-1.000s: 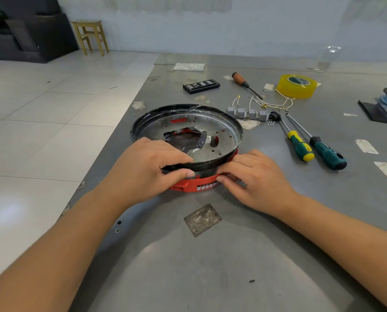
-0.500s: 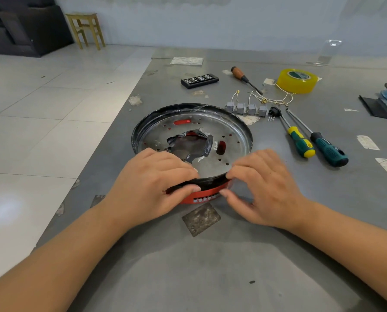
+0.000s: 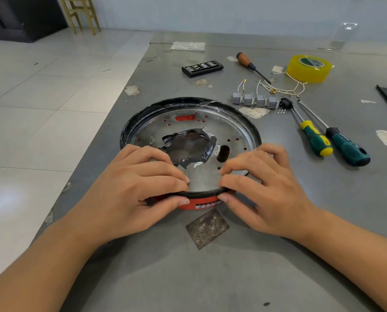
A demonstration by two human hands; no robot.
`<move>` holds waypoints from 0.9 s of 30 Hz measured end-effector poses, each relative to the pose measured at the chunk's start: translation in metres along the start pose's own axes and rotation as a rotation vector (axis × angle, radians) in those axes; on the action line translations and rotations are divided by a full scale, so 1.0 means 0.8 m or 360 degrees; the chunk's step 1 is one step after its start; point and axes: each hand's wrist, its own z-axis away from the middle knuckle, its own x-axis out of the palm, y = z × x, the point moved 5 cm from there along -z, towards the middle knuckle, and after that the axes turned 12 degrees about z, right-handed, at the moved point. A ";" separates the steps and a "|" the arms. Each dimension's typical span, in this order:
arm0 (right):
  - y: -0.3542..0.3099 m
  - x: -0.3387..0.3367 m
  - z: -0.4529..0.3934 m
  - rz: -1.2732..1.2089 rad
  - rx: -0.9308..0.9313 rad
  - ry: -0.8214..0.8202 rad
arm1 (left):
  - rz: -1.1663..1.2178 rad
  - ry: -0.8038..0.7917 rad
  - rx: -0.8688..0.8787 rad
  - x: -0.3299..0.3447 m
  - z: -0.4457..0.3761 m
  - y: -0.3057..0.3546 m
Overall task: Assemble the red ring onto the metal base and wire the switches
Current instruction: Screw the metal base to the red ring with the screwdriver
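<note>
While both hands (image 3: 129, 188) (image 3: 262, 188) pinch the base (image 3: 233, 131) rim, ring (image 3: 199, 204) seating continues
Switches (image 3: 254, 100) lie unwired beside the screwdrivers (image 3: 329, 140)

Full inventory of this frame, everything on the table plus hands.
metal base: 1, silver with black rim, centre of table, atop the red ring
red ring: 1, red, under the base's near edge
switches: 4, grey, wired, in a row behind the base
screwdrivers: 2, green-handled, right of the base
wooden-handled screwdriver: 1, far side
tape roll: 1, yellow, far right
bit case: 1, black, far side
left hand: 1, pinches the base's near rim
right hand: 1, pinches the near rim
</note>
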 end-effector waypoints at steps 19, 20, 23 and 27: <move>-0.007 0.003 0.000 0.0065 -0.0095 0.0088 | -0.0024 -0.0064 -0.0116 -0.008 0.001 0.006; -0.008 0.003 0.001 0.0064 -0.0099 0.0088 | -0.0039 -0.0071 -0.0120 -0.008 0.001 0.007; -0.009 0.003 0.002 0.0070 -0.0106 0.0073 | -0.0072 -0.0084 -0.0136 -0.008 0.001 0.007; -0.010 0.006 0.003 0.0062 -0.0098 0.0051 | -0.0112 -0.0098 -0.0138 -0.007 0.002 0.007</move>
